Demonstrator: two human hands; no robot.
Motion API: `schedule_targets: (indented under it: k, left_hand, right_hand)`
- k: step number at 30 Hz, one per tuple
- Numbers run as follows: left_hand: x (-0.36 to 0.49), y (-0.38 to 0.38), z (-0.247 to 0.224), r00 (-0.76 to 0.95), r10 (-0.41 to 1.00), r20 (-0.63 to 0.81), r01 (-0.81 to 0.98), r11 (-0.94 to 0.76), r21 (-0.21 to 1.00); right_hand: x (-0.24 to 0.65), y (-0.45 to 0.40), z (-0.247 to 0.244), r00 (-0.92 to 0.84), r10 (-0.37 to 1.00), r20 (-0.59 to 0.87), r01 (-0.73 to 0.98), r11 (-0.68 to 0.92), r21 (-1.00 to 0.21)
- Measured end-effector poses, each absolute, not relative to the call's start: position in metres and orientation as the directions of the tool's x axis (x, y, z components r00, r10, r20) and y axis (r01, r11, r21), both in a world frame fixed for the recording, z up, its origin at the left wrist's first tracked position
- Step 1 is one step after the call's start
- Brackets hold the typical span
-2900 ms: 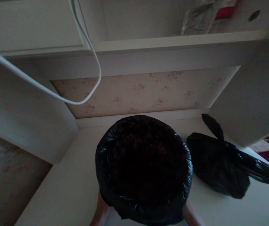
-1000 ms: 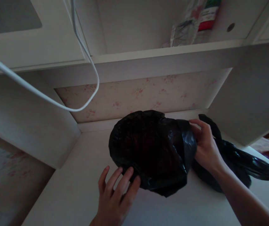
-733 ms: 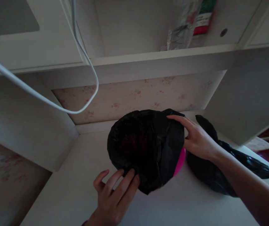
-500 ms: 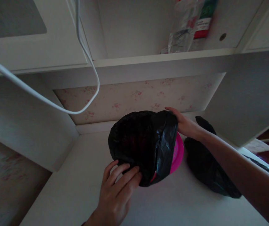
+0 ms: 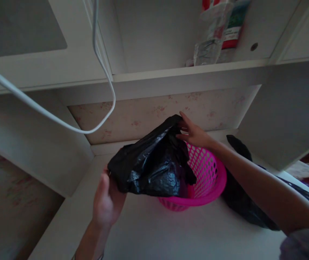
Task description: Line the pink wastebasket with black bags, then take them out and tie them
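A black plastic bag (image 5: 154, 169) is bunched and slanted over a pink plastic basket (image 5: 205, 169) with holes in its wall. Part of the bag still hangs inside the basket, while its left part is lifted clear of the rim. My left hand (image 5: 107, 202) grips the bag's left end, its fingertips hidden by the plastic. At the bag's upper right edge, my right hand (image 5: 194, 134) holds the plastic between its fingers, above the basket's back rim.
Another black bag (image 5: 247, 202) lies on the white surface (image 5: 143, 231) at the right, partly behind my right forearm. A white cable (image 5: 62, 124) loops down at the left. Overhead, a cabinet shelf (image 5: 154, 76) holds a clear plastic container (image 5: 208, 50) and a green-and-red package (image 5: 232, 32).
The bag has come off the basket's rim and moved left and up with my hands. The basket's holed wall now shows. My left hand has shifted left.
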State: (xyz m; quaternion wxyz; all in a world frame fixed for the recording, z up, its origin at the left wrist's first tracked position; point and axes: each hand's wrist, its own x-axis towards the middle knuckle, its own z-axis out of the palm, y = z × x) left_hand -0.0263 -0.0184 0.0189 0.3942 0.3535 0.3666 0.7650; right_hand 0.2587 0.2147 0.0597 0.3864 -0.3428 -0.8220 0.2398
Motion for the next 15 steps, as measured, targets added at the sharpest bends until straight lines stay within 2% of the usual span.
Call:
schedule_targets:
  k: [2, 3, 7, 10, 12, 15]
  left_hand:
    - [-0.041, -0.006, 0.003, -0.581, 0.742, 0.335, -0.183, -0.52, 0.834]
    - [-0.049, -0.001, -0.007, -0.644, 0.702, 0.305, -0.158, -0.511, 0.845]
    - [-0.075, 0.008, -0.041, -0.788, 0.614, 0.04, -0.331, -0.477, 0.815]
    - [-0.088, 0.012, -0.052, -0.833, 0.553, -0.025, -0.358, -0.504, 0.786]
    - [-0.095, 0.017, -0.054, -0.848, 0.527, -0.05, -0.363, -0.51, 0.78]
    - [-0.109, 0.029, -0.058, -0.856, 0.514, -0.046, -0.339, -0.493, 0.802]
  right_hand:
    - [0.263, 0.203, 0.062, -0.442, 0.701, 0.56, 0.344, 0.709, -0.616]
    - [0.267, 0.192, 0.065, -0.397, 0.689, 0.606, 0.351, 0.725, -0.593]
    - [0.286, 0.114, 0.075, -0.152, 0.588, 0.795, 0.405, 0.771, -0.492]
    - [0.29, 0.046, 0.068, -0.462, 0.417, 0.783, 0.405, 0.884, -0.232]
    - [0.285, 0.017, 0.055, -0.57, 0.286, 0.77, 0.402, 0.915, -0.042]
    - [0.274, 0.005, 0.032, -0.543, 0.263, 0.798, 0.417, 0.909, -0.016]
